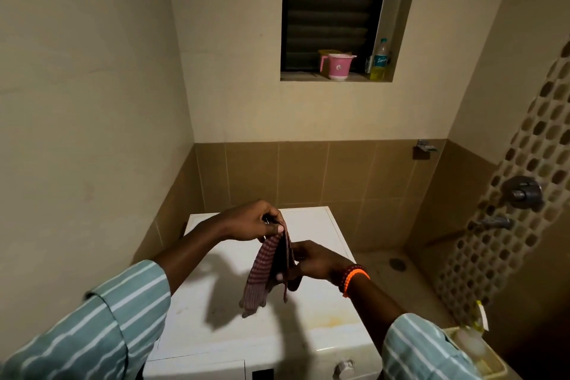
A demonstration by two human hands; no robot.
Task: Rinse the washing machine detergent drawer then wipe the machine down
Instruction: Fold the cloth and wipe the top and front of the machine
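A white washing machine [311, 327] stands below me against the tiled wall, its top stained yellowish near the front. Above its top hangs a reddish-brown striped cloth [262, 274]. My left hand [256, 222] pinches the cloth's upper edge. My right hand [311, 259], with orange and red bracelets at the wrist, grips the cloth lower down from the right side. The detergent drawer front [194, 369] shows at the machine's front left edge. A round knob [342, 367] sits on the control panel.
A window ledge holds a pink mug [337, 66] and a plastic bottle [380, 60]. Taps [522, 193] stick out of the mosaic wall at the right. A pale plastic basket [481, 352] sits beside the machine at the lower right. A floor drain [397, 263] lies behind it.
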